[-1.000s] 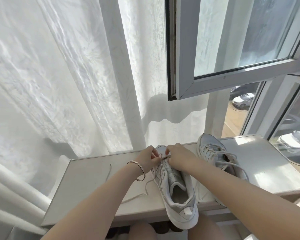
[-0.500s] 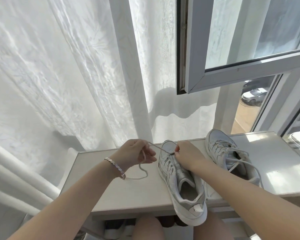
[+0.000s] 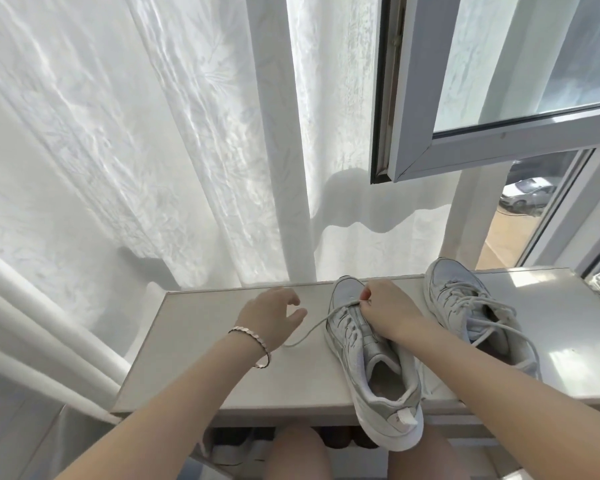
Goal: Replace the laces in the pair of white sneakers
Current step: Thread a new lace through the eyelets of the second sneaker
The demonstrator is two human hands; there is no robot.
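Sneakers number two on the pale shelf top [image 3: 205, 375], both white and both with their toes pointing toward the curtain [image 3: 153, 133]. We see the nearer sneaker [image 3: 347, 344] in the middle, its heel hanging over the front edge of the shelf above the person's knees. The second sneaker [image 3: 454, 289] stands just to its right, apart from it, with loose laces spilling across its tongue and side.

We count two hands, held apart. The right hand [image 3: 385, 306] rests on the nearer sneaker's forefoot and pinches one lace [image 3: 312, 329] between thumb and fingertip by the eyelets nearest the toe. From that pinch the lace runs leftward over the sneaker's side and lies on the shelf, its free end under the left wrist. The left hand [image 3: 271, 313] hovers over the shelf to the left of that sneaker, fingers loosely spread and gripping nothing; we cannot tell whether it touches the lace. One beaded bracelet [image 3: 253, 336] circles the left wrist.

Behind the shelf one window sash [image 3: 430, 98] stands open inward, and through the glass below it we make out one parked car [image 3: 525, 195].
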